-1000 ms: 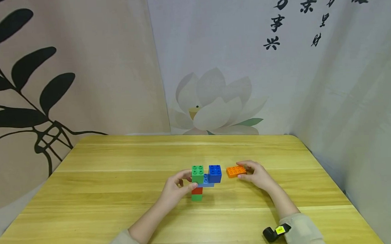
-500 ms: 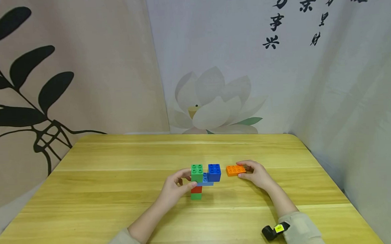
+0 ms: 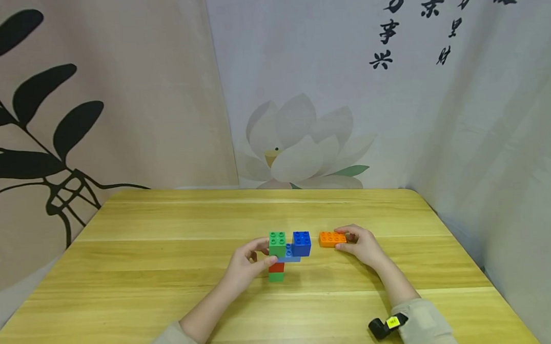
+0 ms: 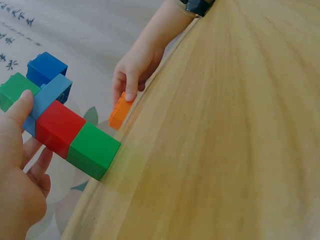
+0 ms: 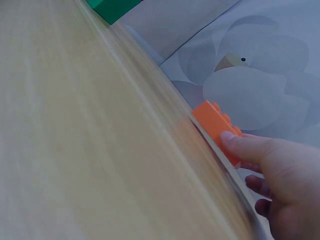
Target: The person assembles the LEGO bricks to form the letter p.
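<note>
A stack of toy building bricks stands upright at the middle of the table. From the bottom it has a green brick (image 4: 94,151), a red brick (image 4: 60,128) and a longer light blue brick (image 4: 51,99). On top of the light blue one sit another green brick (image 3: 277,244) and a dark blue brick (image 3: 301,243), with a gap between them. My left hand (image 3: 248,263) pinches the upper green brick from the left, thumb in front. To the right, my right hand (image 3: 361,247) pinches the right end of an orange brick (image 3: 332,239), studs up, apart from the stack.
The wooden table (image 3: 167,238) reaches back to a hanging cloth (image 3: 307,47) printed with a flower and characters. A black wrist camera (image 3: 386,326) sits on the right sleeve (image 3: 422,322).
The orange brick has turned slightly in the right hand and now lies straighter in the head view. The left hand and the stack look almost still.
</note>
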The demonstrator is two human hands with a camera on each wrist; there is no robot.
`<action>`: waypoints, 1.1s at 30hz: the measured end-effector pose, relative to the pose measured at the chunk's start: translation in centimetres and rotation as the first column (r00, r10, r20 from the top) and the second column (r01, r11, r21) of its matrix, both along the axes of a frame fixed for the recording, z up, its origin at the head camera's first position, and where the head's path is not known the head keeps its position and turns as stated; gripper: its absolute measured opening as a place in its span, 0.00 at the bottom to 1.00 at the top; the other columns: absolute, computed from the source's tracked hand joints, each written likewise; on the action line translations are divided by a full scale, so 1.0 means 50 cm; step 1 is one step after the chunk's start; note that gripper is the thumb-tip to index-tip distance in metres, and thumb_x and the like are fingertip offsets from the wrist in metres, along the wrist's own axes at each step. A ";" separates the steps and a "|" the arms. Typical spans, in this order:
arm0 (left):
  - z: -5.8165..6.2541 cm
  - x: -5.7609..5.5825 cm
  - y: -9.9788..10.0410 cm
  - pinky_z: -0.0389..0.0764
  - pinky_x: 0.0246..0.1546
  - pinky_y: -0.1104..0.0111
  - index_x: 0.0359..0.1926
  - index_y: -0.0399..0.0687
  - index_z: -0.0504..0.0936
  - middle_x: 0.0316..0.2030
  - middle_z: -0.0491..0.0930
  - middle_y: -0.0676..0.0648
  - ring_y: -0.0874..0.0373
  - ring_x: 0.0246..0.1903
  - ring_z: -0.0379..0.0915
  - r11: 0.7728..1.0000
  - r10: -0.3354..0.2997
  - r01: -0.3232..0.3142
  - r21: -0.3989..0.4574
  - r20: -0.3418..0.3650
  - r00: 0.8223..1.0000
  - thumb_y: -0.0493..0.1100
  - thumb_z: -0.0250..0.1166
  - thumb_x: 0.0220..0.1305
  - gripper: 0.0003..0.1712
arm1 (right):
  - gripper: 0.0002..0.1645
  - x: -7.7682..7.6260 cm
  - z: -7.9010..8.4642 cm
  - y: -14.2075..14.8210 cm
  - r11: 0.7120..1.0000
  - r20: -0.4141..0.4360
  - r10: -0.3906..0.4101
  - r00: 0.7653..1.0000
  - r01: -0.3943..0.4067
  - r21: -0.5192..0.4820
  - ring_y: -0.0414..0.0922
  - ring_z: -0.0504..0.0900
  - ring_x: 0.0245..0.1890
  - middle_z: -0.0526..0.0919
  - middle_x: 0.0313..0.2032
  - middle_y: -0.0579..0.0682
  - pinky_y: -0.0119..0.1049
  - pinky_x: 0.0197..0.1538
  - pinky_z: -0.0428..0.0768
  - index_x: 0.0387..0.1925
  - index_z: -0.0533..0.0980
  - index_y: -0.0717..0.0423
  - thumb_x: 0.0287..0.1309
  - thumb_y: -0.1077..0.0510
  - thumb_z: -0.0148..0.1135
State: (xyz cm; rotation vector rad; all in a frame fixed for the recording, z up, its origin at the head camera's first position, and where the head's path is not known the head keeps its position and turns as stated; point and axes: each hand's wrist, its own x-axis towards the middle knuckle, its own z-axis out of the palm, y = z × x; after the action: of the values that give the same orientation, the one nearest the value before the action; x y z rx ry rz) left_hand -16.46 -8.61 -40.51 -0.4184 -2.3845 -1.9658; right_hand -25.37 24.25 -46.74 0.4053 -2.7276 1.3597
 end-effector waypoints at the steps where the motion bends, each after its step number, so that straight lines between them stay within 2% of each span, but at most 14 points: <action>1: 0.000 0.000 0.000 0.67 0.35 0.67 0.51 0.38 0.81 0.36 0.80 0.49 0.37 0.44 0.68 1.000 -0.002 0.002 0.001 0.000 1.000 0.33 0.69 0.56 0.19 | 0.23 0.000 0.001 -0.001 1.000 -0.002 -0.006 1.000 0.006 -0.008 0.48 0.71 0.36 0.80 0.42 0.50 0.41 0.41 0.71 0.50 0.80 0.53 0.49 0.61 0.73; 13: -0.005 -0.001 -0.001 0.67 0.37 0.66 0.51 0.39 0.81 0.38 0.80 0.48 0.39 0.45 0.69 1.000 -0.014 0.014 -0.005 -0.003 1.000 0.34 0.69 0.57 0.18 | 0.23 0.006 0.022 -0.007 0.999 -0.078 -0.042 0.996 0.041 -0.007 0.48 0.67 0.33 0.80 0.42 0.48 0.37 0.33 0.66 0.49 0.81 0.53 0.49 0.60 0.74; 17: -0.004 -0.001 -0.001 0.67 0.37 0.67 0.51 0.39 0.81 0.37 0.80 0.49 0.40 0.45 0.70 1.000 -0.006 0.006 -0.009 -0.007 1.000 0.34 0.69 0.57 0.18 | 0.23 0.010 0.037 -0.016 0.998 -0.086 -0.053 0.995 0.050 -0.032 0.50 0.68 0.36 0.80 0.45 0.50 0.37 0.38 0.68 0.49 0.81 0.54 0.48 0.59 0.74; 24: -0.005 -0.001 -0.003 0.67 0.37 0.67 0.51 0.39 0.81 0.37 0.80 0.49 0.41 0.44 0.70 1.000 -0.007 0.007 -0.009 -0.011 1.000 0.34 0.69 0.57 0.19 | 0.23 0.017 0.064 -0.033 0.996 -0.119 -0.049 0.992 0.039 -0.078 0.55 0.70 0.42 0.80 0.46 0.53 0.48 0.51 0.74 0.48 0.81 0.56 0.47 0.61 0.75; 28: -0.006 -0.002 -0.003 0.67 0.37 0.67 0.51 0.39 0.81 0.37 0.81 0.50 0.41 0.44 0.70 1.000 -0.010 0.010 -0.009 -0.017 1.000 0.34 0.69 0.57 0.19 | 0.21 0.024 0.083 -0.044 0.994 -0.114 -0.043 0.993 0.032 -0.102 0.54 0.73 0.47 0.80 0.48 0.52 0.53 0.57 0.71 0.47 0.81 0.56 0.48 0.62 0.74; 33: -0.005 -0.002 -0.003 0.67 0.37 0.67 0.51 0.39 0.81 0.37 0.81 0.50 0.42 0.44 0.70 1.000 -0.008 0.007 -0.007 -0.020 1.000 0.34 0.69 0.57 0.18 | 0.21 0.034 0.107 -0.057 0.993 -0.127 -0.040 0.991 0.024 -0.119 0.53 0.73 0.50 0.80 0.47 0.52 0.53 0.58 0.69 0.47 0.82 0.56 0.48 0.62 0.74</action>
State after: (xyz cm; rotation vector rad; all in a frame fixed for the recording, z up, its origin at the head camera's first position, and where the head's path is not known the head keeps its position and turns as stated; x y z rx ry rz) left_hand -16.57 -8.77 -40.78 -0.4456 -2.3819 -1.9478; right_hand -23.67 21.41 -41.41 0.4229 -2.5259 1.4243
